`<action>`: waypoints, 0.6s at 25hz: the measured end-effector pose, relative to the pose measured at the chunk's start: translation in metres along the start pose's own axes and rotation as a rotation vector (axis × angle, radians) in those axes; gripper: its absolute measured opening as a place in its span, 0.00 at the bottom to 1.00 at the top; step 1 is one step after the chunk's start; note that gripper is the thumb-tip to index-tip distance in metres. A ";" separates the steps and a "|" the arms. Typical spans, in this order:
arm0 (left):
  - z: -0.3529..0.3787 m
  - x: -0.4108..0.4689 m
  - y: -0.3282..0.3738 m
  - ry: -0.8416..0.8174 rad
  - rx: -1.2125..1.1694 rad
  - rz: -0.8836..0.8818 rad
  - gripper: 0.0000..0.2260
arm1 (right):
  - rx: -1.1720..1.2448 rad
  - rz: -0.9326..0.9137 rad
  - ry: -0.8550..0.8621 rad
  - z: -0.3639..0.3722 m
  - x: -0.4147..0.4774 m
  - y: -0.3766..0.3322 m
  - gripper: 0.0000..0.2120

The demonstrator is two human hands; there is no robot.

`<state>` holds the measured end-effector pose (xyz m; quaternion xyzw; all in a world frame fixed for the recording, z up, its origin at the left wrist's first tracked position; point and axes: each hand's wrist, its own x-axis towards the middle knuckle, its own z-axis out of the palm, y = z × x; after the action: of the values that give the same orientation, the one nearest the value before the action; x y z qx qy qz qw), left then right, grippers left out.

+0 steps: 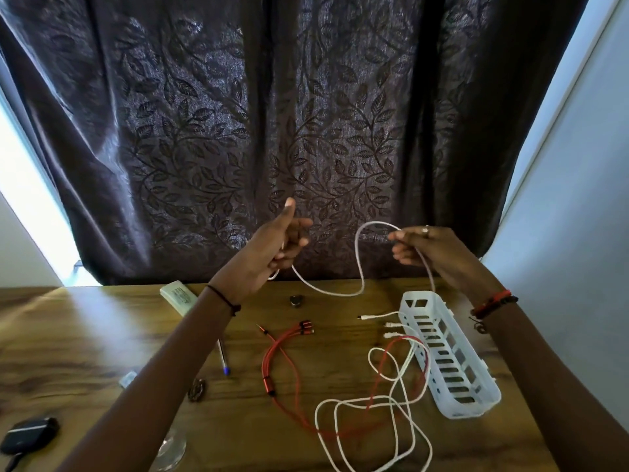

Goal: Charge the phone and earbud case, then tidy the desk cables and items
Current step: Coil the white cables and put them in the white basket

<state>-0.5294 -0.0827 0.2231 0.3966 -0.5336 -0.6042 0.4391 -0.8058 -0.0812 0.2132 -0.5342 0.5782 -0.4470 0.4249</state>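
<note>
1. The left hand and right hand, held apart above the desk, each grip one white cable.
2. Tidying looks barely begun: the red cable and a white multi-head cable sprawl beside the basket.
3. A dark case sits at the near-left; no phone shows.

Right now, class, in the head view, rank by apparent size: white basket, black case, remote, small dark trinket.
1. white basket
2. black case and remote: these look alike; the case sits nearer the camera and the left arm hides part of the remote, so no ranking.
3. small dark trinket
</note>
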 end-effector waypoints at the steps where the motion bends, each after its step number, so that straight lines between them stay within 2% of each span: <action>1: 0.003 0.000 0.001 -0.016 0.064 0.018 0.21 | 0.047 -0.022 -0.039 0.005 -0.005 -0.004 0.10; 6: 0.028 0.000 -0.032 -0.168 0.528 0.036 0.11 | 0.333 -0.083 -0.012 0.026 -0.009 -0.035 0.08; 10: 0.060 0.003 -0.080 -0.333 0.508 0.064 0.20 | 0.634 -0.046 -0.194 0.046 -0.010 -0.057 0.08; 11: 0.066 0.005 -0.089 -0.338 0.548 0.085 0.18 | 0.677 -0.040 -0.225 0.052 -0.010 -0.060 0.08; 13: 0.072 0.007 -0.097 -0.281 0.559 0.084 0.09 | 0.692 -0.064 -0.242 0.058 -0.010 -0.061 0.09; 15: 0.071 0.007 -0.096 -0.185 0.510 0.102 0.07 | 0.588 -0.098 -0.178 0.055 -0.008 -0.054 0.14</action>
<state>-0.6088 -0.0636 0.1356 0.4103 -0.7257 -0.4609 0.3043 -0.7395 -0.0785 0.2528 -0.4527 0.3582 -0.5667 0.5879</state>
